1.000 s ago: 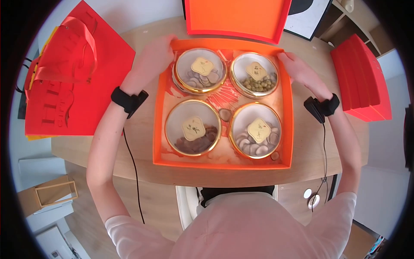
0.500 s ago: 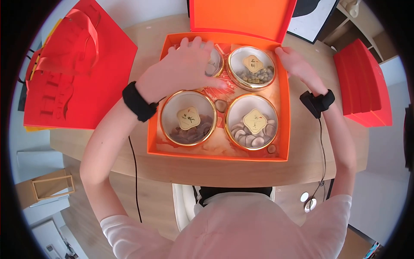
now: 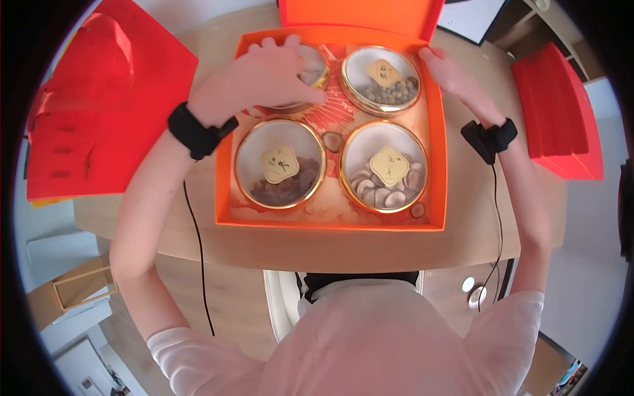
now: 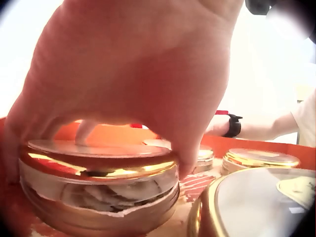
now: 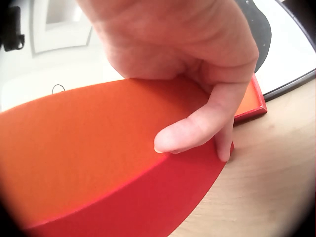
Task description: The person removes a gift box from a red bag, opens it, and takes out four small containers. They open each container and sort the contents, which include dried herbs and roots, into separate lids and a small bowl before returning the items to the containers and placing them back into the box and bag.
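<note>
My left hand (image 3: 257,79) spans the far-left round jar (image 4: 113,197) of pale slices, thumb on one side and fingers on the other. Its gold-rimmed lid lies beneath my palm, which hides most of it in the head view. The jar sits in an orange-red gift box (image 3: 330,226). My right hand (image 3: 452,76) holds the box's far-right corner, its fingers bent around the edge in the right wrist view. Three more jars share the box: one with greenish pieces (image 3: 382,79), one with dark brown pieces (image 3: 281,165), one with pale slices (image 3: 384,168).
An orange box lid (image 3: 363,14) stands behind the box. A red gift bag (image 3: 112,132) lies on the left of the wooden table (image 3: 317,247). Red boxes (image 3: 558,112) stand at the right. Black cables (image 3: 198,257) hang from both wristbands.
My left hand has left the box's far-left corner and come over the far-left jar. My right hand stays at the far-right corner. The box sits higher in the head view.
</note>
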Action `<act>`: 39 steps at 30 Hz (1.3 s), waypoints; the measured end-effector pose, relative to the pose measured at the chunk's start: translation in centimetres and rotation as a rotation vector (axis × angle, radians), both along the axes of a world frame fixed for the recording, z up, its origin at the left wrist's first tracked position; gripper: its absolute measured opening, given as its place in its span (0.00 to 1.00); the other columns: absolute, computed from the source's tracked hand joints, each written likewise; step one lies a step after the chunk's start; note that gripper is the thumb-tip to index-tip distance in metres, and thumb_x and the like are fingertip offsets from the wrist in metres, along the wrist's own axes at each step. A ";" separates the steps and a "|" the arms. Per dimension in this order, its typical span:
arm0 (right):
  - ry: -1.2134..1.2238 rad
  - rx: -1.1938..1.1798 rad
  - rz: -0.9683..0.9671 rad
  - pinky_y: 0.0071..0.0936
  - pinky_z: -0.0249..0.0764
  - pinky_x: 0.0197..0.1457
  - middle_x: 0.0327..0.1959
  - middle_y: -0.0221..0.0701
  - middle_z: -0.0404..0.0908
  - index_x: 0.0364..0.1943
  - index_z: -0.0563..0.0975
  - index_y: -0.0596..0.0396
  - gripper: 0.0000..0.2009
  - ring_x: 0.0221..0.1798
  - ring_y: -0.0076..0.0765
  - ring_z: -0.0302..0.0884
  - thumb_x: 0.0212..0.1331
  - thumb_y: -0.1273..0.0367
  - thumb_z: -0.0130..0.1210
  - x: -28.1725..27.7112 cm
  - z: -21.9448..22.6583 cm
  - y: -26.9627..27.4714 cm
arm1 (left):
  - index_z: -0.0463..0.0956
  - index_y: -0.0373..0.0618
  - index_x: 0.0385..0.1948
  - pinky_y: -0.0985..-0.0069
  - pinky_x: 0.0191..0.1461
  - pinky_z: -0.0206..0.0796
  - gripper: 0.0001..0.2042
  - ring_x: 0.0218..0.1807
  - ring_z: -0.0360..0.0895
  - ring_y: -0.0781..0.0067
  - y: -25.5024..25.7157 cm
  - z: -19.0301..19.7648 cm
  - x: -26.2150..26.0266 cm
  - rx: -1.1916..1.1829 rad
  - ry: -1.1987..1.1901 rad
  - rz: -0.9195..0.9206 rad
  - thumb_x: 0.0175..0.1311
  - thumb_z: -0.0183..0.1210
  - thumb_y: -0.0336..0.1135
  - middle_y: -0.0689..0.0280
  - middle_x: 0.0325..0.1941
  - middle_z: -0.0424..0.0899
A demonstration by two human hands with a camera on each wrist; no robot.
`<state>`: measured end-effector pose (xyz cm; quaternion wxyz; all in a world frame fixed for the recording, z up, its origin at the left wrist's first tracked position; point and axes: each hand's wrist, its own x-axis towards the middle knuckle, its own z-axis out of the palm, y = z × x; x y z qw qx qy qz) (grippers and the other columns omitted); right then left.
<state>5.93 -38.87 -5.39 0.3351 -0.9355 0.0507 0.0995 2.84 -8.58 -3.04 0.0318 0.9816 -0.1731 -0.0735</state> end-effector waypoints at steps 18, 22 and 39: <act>-0.155 -0.067 0.035 0.30 0.76 0.47 0.49 0.31 0.84 0.67 0.74 0.54 0.30 0.48 0.30 0.79 0.75 0.46 0.41 3.4 -4.0 -4.4 | 0.56 0.50 0.77 0.52 0.67 0.69 0.56 0.70 0.69 0.38 0.7 -0.7 1.0 0.059 -0.144 0.009 0.40 0.70 0.59 0.42 0.66 0.71; -0.175 -0.131 -0.015 0.33 0.75 0.57 0.60 0.35 0.82 0.70 0.71 0.54 0.31 0.59 0.35 0.78 0.75 0.46 0.42 3.8 -4.3 -4.5 | 0.57 0.49 0.77 0.53 0.67 0.69 0.56 0.69 0.70 0.39 0.4 0.0 0.0 0.017 -0.161 0.022 0.39 0.71 0.57 0.43 0.64 0.72; -0.226 -0.135 0.024 0.31 0.61 0.75 0.69 0.36 0.76 0.72 0.69 0.56 0.34 0.72 0.35 0.70 0.74 0.45 0.45 5.2 -6.4 -7.1 | 0.56 0.30 0.74 0.55 0.71 0.63 0.56 0.70 0.64 0.36 -2.1 4.0 -2.7 0.162 -0.027 0.009 0.48 0.68 0.64 0.34 0.65 0.70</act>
